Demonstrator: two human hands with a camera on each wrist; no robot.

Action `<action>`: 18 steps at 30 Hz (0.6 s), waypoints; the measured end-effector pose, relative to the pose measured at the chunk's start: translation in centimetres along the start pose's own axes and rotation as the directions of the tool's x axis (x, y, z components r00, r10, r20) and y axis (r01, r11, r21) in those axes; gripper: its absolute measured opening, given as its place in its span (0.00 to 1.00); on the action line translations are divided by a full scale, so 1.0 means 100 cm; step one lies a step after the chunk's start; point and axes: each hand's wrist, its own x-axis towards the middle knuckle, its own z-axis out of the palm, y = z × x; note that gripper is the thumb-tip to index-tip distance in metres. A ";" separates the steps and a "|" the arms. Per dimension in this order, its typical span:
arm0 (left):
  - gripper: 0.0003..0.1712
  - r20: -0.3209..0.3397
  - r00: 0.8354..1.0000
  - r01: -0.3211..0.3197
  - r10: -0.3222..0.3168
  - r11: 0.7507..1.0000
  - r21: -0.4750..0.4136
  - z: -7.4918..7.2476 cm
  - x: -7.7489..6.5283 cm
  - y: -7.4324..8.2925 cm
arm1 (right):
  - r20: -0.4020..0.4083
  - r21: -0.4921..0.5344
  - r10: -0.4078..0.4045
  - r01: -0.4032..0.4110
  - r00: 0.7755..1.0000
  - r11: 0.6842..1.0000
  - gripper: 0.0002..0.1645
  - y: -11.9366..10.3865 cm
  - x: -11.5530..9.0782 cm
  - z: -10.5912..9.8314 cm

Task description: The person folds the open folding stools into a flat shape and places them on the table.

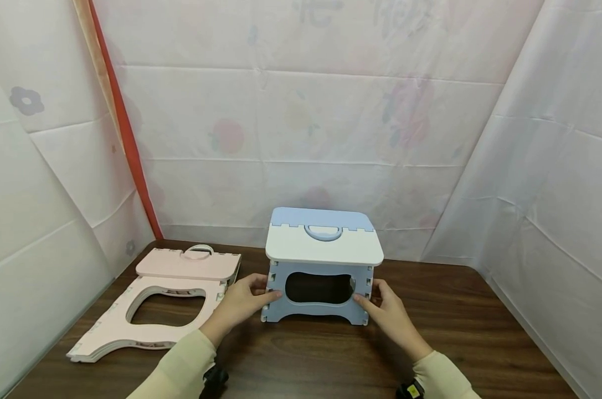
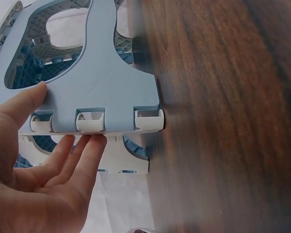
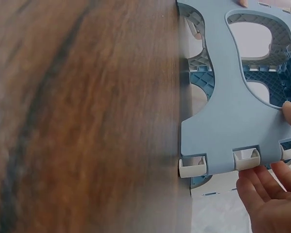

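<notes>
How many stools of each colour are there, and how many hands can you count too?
Blue-and-white stool, standing unfolded: 1
Pink stool, folded flat: 1
Hands, left hand and right hand: 2
Total: 4

Blue-and-white stool (image 1: 323,252): moulded plastic by appearance, outer faces smooth with a low, near-matt finish, inner lattice (image 3: 281,80) rough and ribbed, white hinge knuckles (image 2: 90,122) smooth. Pink stool (image 1: 186,267): similar smooth, matt plastic. Table (image 1: 301,360) shows dark wood grain with a faint sheen; backdrop (image 1: 301,122) looks like thin, creased cloth, softly shiny at the right; sleeves (image 1: 181,363) are soft, matt cloth.
</notes>
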 end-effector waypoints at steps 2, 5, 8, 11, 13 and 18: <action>0.32 -0.002 1.000 -0.002 0.002 1.000 0.014 0.000 0.000 0.001 | -0.001 0.005 0.000 0.000 1.000 1.000 0.32 0.001 0.000 0.000; 0.32 -0.008 1.000 -0.008 0.008 0.999 0.035 0.001 0.000 0.000 | -0.003 0.017 0.003 -0.003 1.000 1.000 0.32 0.001 0.000 0.001; 0.31 -0.017 1.000 -0.014 0.015 0.999 0.045 0.003 0.001 -0.002 | 0.002 0.027 0.010 -0.010 1.000 1.000 0.33 0.002 0.000 0.001; 0.31 -0.023 1.000 -0.018 0.019 0.999 0.043 0.005 0.002 -0.004 | 0.006 0.017 0.007 -0.008 1.000 1.000 0.33 0.002 0.000 0.000; 0.31 -0.024 1.000 -0.017 0.018 0.999 0.043 0.005 0.002 -0.004 | 0.006 -0.003 0.006 -0.006 1.000 1.000 0.31 0.002 0.001 -0.001; 0.31 -0.024 0.999 -0.029 0.030 0.998 0.051 0.003 0.000 -0.002 | 0.001 -0.063 0.000 0.000 1.000 0.998 0.27 0.003 0.002 -0.003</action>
